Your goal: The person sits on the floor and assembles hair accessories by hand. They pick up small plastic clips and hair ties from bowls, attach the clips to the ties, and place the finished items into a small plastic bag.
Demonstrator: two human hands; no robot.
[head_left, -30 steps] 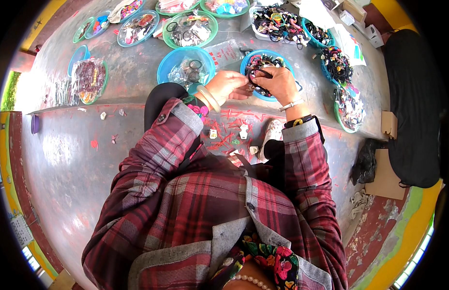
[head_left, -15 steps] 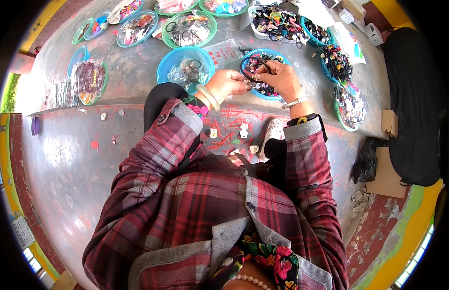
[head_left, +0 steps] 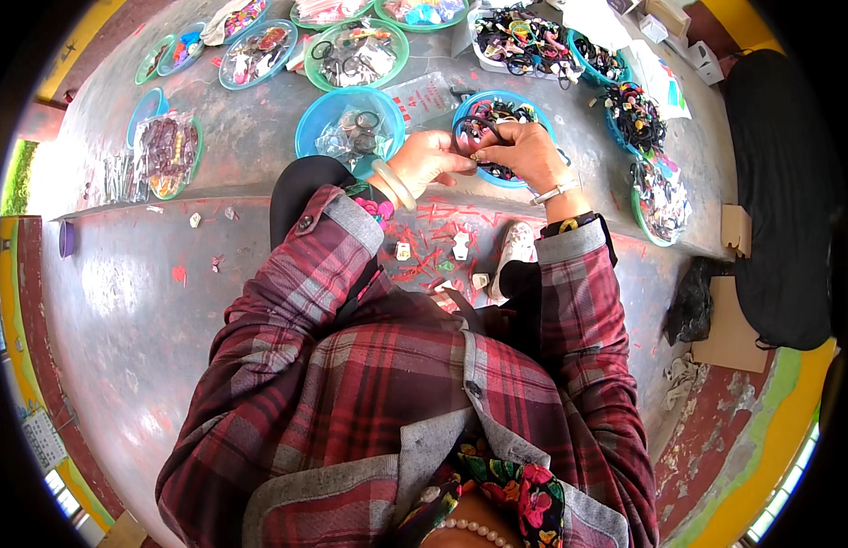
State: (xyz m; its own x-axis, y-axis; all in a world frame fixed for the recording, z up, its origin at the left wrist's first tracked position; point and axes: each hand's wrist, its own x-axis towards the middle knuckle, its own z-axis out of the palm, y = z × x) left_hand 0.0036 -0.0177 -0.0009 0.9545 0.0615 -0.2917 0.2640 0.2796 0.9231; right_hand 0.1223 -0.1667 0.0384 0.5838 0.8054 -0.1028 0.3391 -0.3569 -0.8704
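Observation:
A black hair tie (head_left: 464, 130) stands up as a loop over the near edge of a blue basket (head_left: 460, 108) of dark hair ties with colourful bits. My right hand (head_left: 531, 157) pinches it between thumb and fingers. Close on its left, my left hand (head_left: 429, 163) has its thumb and fingers pressed together at the tie's lower end. Whatever small piece lies in those left fingertips is too small to make out. Beside the left hand stands a blue bowl (head_left: 305, 130) with clear plastic packets and black rings.
A green basket (head_left: 312, 77) of packets and a white tray (head_left: 486, 62) heaped with hair ties stand farther back. More full baskets line the right, one with a green rim (head_left: 640, 219). Red scraps (head_left: 433, 247) litter the lower floor beside my shoe (head_left: 515, 248).
My fingertips have come closer together at the hair tie. My right hand has shifted slightly down and left, and the loop has tilted a little.

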